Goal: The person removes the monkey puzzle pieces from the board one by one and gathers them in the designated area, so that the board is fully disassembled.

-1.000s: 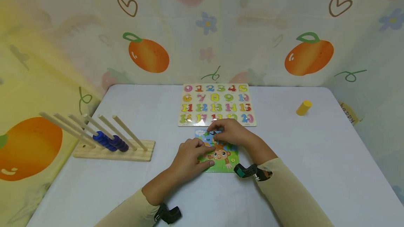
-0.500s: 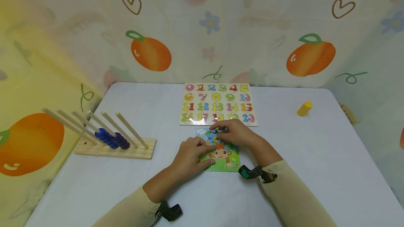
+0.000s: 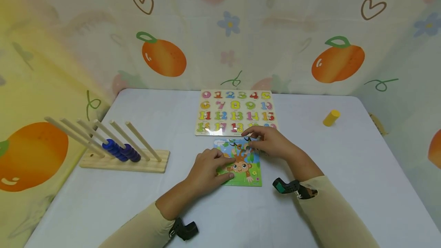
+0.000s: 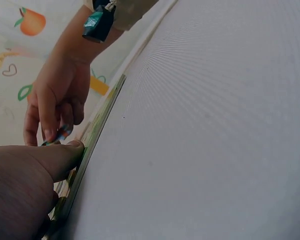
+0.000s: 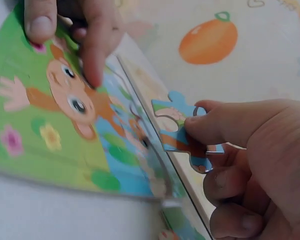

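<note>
A monkey jigsaw puzzle (image 3: 254, 179) in a thin square tray lies on the white table, in front of a number board. My left hand (image 3: 209, 171) rests on its left side, with thumb and index finger extended over the picture, touching it. In the right wrist view, my right hand (image 5: 260, 155) pinches a loose jigsaw piece (image 5: 174, 140), blue with green and brown, between thumb and fingers. The piece is held above the puzzle's far right part, apart from the picture. My left thumb (image 4: 70, 155) lies at the tray's edge in the left wrist view.
The number board (image 3: 236, 111) lies just behind the puzzle. At left stands a wooden peg rack (image 3: 151, 167) with slanting pegs and blue and purple beads (image 3: 114, 150). A yellow cylinder (image 3: 331, 118) stands at the far right, and a printed curtain (image 3: 262, 56) hangs behind the table.
My right hand has moved right and lifted a little away from the puzzle's upper part, uncovering more of the picture. The left hand has stayed in place.
</note>
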Available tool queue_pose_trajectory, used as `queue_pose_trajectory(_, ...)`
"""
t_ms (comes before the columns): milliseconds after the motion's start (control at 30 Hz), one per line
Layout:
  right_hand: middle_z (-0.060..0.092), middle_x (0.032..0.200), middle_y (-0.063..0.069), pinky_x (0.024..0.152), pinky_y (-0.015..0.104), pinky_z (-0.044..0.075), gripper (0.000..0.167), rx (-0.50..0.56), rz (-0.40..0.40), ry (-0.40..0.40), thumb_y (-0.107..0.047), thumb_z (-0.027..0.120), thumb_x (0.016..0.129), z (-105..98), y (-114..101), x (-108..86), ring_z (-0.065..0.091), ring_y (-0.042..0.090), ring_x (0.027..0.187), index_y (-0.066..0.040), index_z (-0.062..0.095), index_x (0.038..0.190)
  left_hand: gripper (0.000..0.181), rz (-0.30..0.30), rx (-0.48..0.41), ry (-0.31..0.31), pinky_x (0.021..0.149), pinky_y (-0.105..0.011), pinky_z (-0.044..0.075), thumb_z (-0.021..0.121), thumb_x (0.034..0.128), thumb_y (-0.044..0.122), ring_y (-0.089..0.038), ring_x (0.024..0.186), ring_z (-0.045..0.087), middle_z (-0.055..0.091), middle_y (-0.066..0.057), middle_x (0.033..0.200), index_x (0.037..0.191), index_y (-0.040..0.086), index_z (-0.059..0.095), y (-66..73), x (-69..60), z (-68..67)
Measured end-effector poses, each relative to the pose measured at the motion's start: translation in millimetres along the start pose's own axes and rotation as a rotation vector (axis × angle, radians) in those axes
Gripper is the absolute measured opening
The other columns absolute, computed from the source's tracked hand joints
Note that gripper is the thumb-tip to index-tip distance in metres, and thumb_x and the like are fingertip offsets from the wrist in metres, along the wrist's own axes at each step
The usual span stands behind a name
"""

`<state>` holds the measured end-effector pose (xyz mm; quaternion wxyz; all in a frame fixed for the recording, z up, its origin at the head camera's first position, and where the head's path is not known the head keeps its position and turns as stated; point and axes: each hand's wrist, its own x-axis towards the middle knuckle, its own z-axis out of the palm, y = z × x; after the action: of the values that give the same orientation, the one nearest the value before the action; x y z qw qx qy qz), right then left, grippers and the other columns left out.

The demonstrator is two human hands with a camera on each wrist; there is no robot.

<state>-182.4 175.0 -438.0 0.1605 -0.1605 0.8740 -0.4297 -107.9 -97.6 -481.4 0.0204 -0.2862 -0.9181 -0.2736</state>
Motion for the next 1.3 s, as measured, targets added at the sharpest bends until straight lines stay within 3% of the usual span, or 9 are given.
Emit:
queue_pose_trajectory(133,0.067,0.106,0.007,0.062,0.034,0.051,0.029,-0.007,0.015,0.019,-0.013,0.077,0.098,-11,8,-6.6,0.057,0.024,0.071,-0.020,0.076,0.126,0.042,-0.007,0.002,-0.011,0.080,-0.036,0.034,0.085,0.0917,0.043,-0.012,0.091,0.045,0.057,0.006,0.104,0.130,0.027,0.080,-0.7,0.3,0.4)
queue_pose_trajectory(267,0.067,0.106,0.007,0.073,0.036,0.050,0.028,-0.029,0.022,0.048,-0.011,0.077,0.097,-20,17,-15.3,0.058,0.024,0.084,-0.018,0.078,0.124,0.042,-0.010,-0.003,-0.010,0.080,-0.036,0.035,0.086,0.0913,0.042,-0.012,0.091,0.045,0.058,0.007,0.104,0.130,0.027,0.080,-1.1,0.6,1.3)
queue_pose_trajectory(400,0.067,0.108,0.007,0.075,0.035,0.050,0.027,-0.022,0.027,0.068,-0.009,0.076,0.097,-29,27,-24.3,0.057,0.026,0.090,-0.015,0.079,0.123,0.042,-0.006,-0.010,-0.003,0.080,-0.036,0.035,0.087,0.0905,0.040,-0.012,0.091,0.046,0.058,0.006,0.104,0.129,0.027,0.080,-0.6,0.6,1.3)
queue_pose_trajectory(667,0.065,0.103,0.007,0.070,0.030,0.048,0.026,-0.025,0.061,0.073,-0.008,0.077,0.096,-49,47,-41.7,0.055,0.025,0.084,-0.011,0.079,0.122,0.042,-0.012,-0.011,-0.007,0.081,-0.037,0.035,0.087,0.0902,0.039,-0.013,0.092,0.046,0.059,0.006,0.104,0.130,0.026,0.080,0.7,0.8,-0.8)
queue_pose_trajectory(900,0.068,0.106,0.006,0.075,0.030,0.048,0.026,-0.081,0.100,0.061,-0.012,0.077,0.098,-65,65,-54.8,0.056,0.024,0.090,-0.012,0.079,0.123,0.044,-0.006,-0.008,-0.002,0.081,-0.037,0.035,0.088,0.0891,0.040,-0.012,0.091,0.045,0.058,0.006,0.105,0.130,0.026,0.080,-0.3,0.7,0.3)
queue_pose_trajectory(1133,0.074,0.121,0.010,0.075,0.026,0.053,0.026,-0.043,0.101,0.050,-0.010,0.076,0.098,-67,72,-56.1,0.063,0.022,0.087,-0.010,0.080,0.124,0.045,-0.018,-0.008,-0.007,0.081,-0.036,0.035,0.089,0.0883,0.039,-0.012,0.090,0.045,0.058,0.006,0.104,0.130,0.026,0.079,0.8,0.7,-1.2)
queue_pose_trajectory(1300,0.073,0.119,0.009,0.076,0.026,0.053,0.026,-0.067,0.102,0.063,-0.009,0.077,0.098,-64,72,-54.9,0.066,0.020,0.086,-0.009,0.080,0.124,0.044,-0.026,-0.019,-0.022,0.081,-0.037,0.035,0.089,0.0888,0.038,-0.012,0.090,0.044,0.057,0.007,0.103,0.131,0.026,0.079,3.0,0.9,-3.5)
